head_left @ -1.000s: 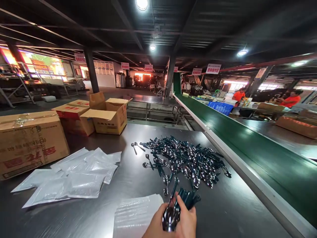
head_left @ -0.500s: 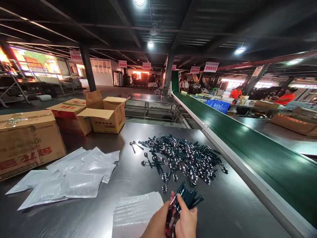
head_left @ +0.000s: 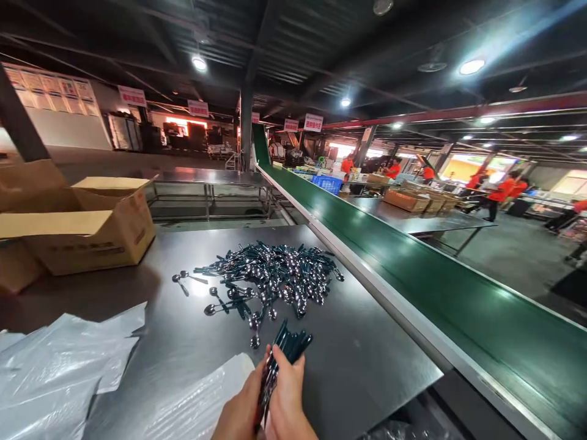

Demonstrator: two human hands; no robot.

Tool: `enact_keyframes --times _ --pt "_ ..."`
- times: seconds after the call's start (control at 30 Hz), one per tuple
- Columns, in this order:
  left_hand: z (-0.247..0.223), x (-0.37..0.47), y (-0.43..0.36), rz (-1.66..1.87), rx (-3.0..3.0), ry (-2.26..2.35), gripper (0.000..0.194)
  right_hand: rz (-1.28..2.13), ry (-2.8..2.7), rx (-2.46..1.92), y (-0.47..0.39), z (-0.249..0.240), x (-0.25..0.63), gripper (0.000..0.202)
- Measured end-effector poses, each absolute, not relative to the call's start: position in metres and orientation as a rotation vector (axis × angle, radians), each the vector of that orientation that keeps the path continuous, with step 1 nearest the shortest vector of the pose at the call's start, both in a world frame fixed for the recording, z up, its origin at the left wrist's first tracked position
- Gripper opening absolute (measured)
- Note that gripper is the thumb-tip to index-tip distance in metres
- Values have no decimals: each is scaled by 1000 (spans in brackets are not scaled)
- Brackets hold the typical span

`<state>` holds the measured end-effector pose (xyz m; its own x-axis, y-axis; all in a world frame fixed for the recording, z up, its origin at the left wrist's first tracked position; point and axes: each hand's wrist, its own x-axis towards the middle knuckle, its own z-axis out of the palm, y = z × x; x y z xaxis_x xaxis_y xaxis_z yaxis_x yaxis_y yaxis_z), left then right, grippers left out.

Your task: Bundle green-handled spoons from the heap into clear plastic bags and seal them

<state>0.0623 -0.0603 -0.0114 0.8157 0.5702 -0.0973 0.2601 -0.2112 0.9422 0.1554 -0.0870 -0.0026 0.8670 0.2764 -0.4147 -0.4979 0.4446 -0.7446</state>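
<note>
At the bottom centre, my left hand (head_left: pixel 239 408) and my right hand (head_left: pixel 288 386) are closed round one bundle of spoons (head_left: pixel 287 347). The dark green handles fan out at the top, with the metal ends low between my palms. Beyond them a large pile of like spoons (head_left: pixel 279 272) is spread on the metal table (head_left: pixel 348 360), and a few lie loose at its left. White padded envelopes (head_left: pixel 202 400) are stacked beside my left hand. More white envelopes (head_left: pixel 64 360) lie in a heap at the far left.
An open cardboard box (head_left: pixel 101 244) stands on the table's left side. A green conveyor belt (head_left: pixel 394 256) with a pale metal edge runs along the right. Behind it are a blue crate (head_left: pixel 327 184), brown boxes (head_left: pixel 406 200) and several people in orange tops.
The view has turned right, so the table, boxes and spoon pile appear further left. Both hands still hold the bundle, its handles pointing up and away.
</note>
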Motion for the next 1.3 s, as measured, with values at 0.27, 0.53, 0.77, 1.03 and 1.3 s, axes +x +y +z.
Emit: enact_keyframes --times 0.27,0.53,0.77,1.03,1.3 --pt "-32 72 -59 104 2161 730 82 451 288 -996 -91 -7 156 54" --pt "-15 57 -38 105 1303 405 80 536 271 -944 -99 10 162 48" --pt "8 58 -50 280 1100 507 54 575 245 -936 -105 32 161 55" --pt "-5 77 -64 453 1124 714 53 555 85 -1026 -104 34 154 52" --pt "0 69 -61 382 1071 640 44 656 171 -952 -106 36 159 51"
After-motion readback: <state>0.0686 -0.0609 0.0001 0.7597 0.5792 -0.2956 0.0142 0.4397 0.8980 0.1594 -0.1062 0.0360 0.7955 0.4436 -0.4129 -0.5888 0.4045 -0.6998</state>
